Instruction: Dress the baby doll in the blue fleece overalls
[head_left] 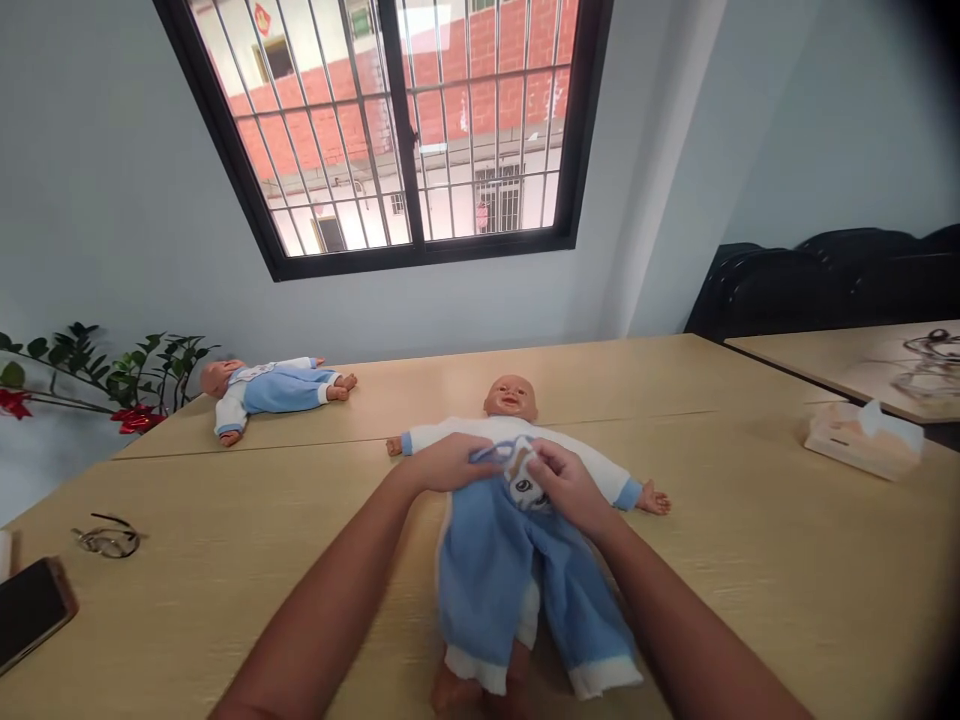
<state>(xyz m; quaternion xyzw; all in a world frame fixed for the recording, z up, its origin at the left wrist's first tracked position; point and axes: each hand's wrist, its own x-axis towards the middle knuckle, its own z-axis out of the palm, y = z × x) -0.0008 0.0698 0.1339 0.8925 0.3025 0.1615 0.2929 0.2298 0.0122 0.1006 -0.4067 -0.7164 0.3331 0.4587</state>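
A baby doll [511, 398] lies on its back on the table, head away from me. It has on a white long-sleeved top [592, 458] with blue cuffs. Blue trousers [484, 560] with white hems lie over its lower body, one leg spread to the right. Feet show below the left hem. At the chest, my left hand [448, 462] is closed on the blue-edged upper part of the outfit. My right hand [568, 487] pinches the side of its white animal-face patch [525, 480]. The fingertips partly hide the cloth there.
A second doll [289, 390] in blue and white lies at the table's far left. Glasses [110, 540] and a phone [34, 612] lie at left; a tissue box [862, 440] stands at right. Beyond are a plant [142, 375], black chairs [832, 280] and another table with cables [937, 360].
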